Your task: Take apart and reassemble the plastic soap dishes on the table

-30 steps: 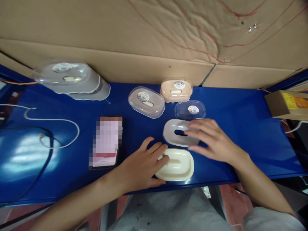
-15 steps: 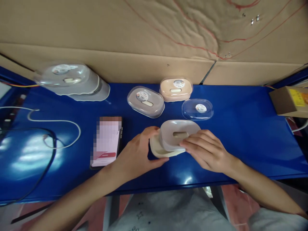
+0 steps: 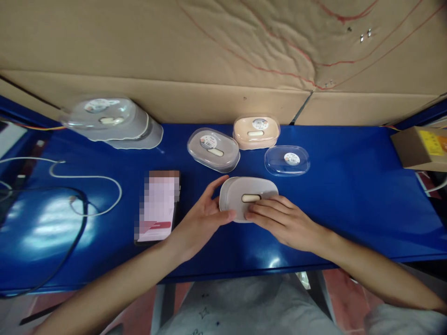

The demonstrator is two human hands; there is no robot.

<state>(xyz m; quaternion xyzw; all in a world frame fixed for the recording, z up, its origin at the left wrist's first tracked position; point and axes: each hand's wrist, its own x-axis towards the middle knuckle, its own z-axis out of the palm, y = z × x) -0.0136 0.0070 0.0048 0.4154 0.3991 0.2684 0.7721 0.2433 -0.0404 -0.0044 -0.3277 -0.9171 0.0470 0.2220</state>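
A greyish oval box [image 3: 237, 190] with a cream handle in a slot on its top sits near the front middle of the blue table. My left hand [image 3: 206, 216] grips its left end, thumb at the front edge and fingers at the back. The fingers of my right hand [image 3: 284, 221] are together and hold the box's front right part. Just behind are a grey box with a clear cover [image 3: 213, 150], a peach box with a clear cover [image 3: 256, 132] and a loose clear cover [image 3: 287, 160] with a round label.
On the blue table [image 3: 352, 200], a phone [image 3: 159, 207] lies left of my left hand. Cables [image 3: 94, 177] run along the left side. Stacked grey boxes [image 3: 115, 118] stand at the back left. A cardboard box [image 3: 421, 149] is at the right edge, and brown cardboard [image 3: 157, 51] lines the back.
The grey top piece has moved left and down onto the cream base, which no longer shows. My right hand has moved left with it, and my left thumb has come onto its front edge.
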